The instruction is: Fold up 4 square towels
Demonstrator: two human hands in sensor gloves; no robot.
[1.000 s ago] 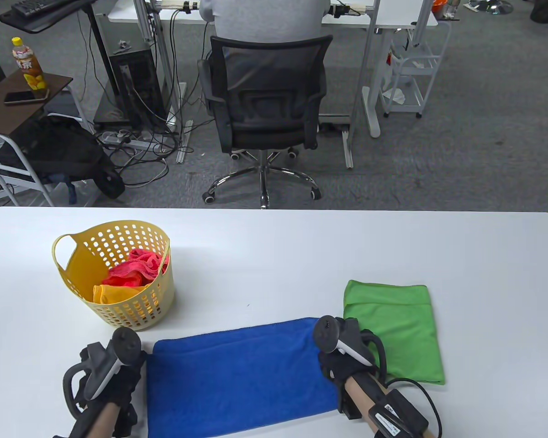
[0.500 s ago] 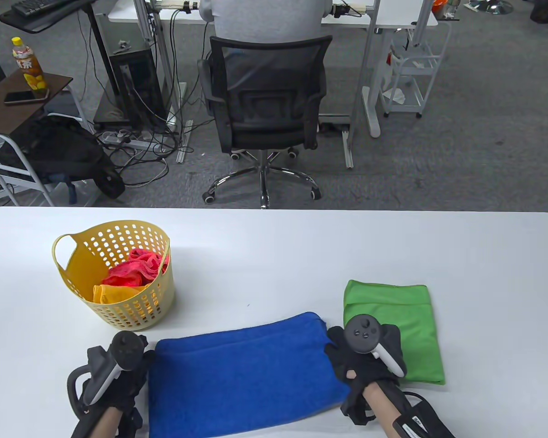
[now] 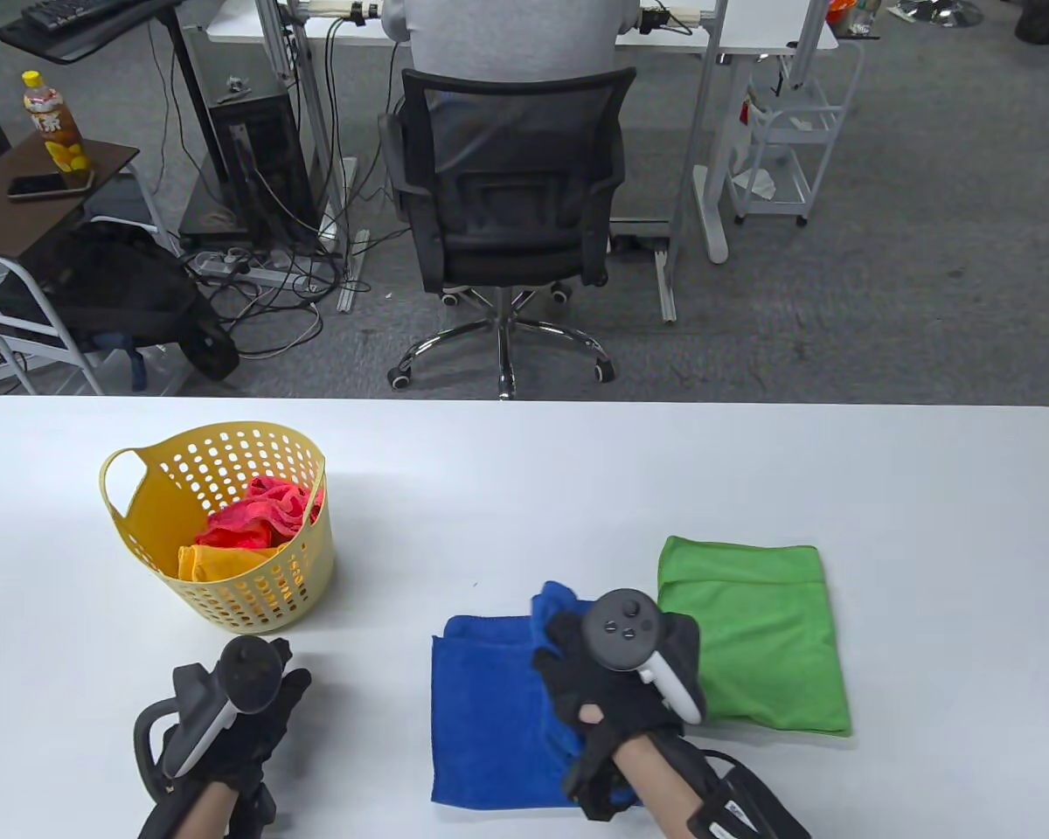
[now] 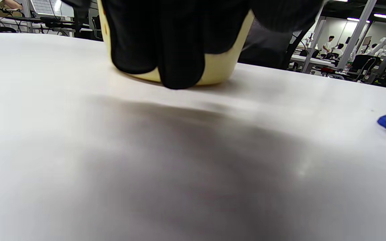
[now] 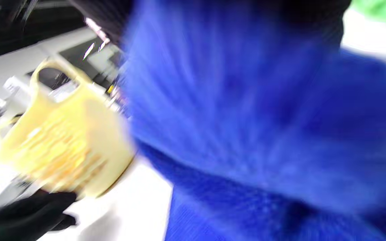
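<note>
A blue towel (image 3: 489, 717) lies at the table's front middle, partly doubled over, with one end raised. My right hand (image 3: 568, 651) grips that raised end above the towel's right part. The right wrist view is blurred and mostly filled with the blue towel (image 5: 246, 134). My left hand (image 3: 271, 699) rests on the bare table left of the towel, apart from it and holding nothing. Its fingers (image 4: 166, 57) hang down to the tabletop. A folded green towel (image 3: 752, 638) lies flat just right of my right hand. Red and orange towels (image 3: 253, 520) sit in the yellow basket (image 3: 306, 559).
The basket stands at the table's left, just beyond my left hand, and shows in both wrist views as basket (image 4: 219, 72) and basket (image 5: 62, 134). Past the white table's far edge (image 3: 524, 404) a person sits in an office chair (image 3: 507, 183).
My right hand moved left and up with the towel's right end. The blue towel now covers a much narrower patch, and its left edge has come away from my left hand.
</note>
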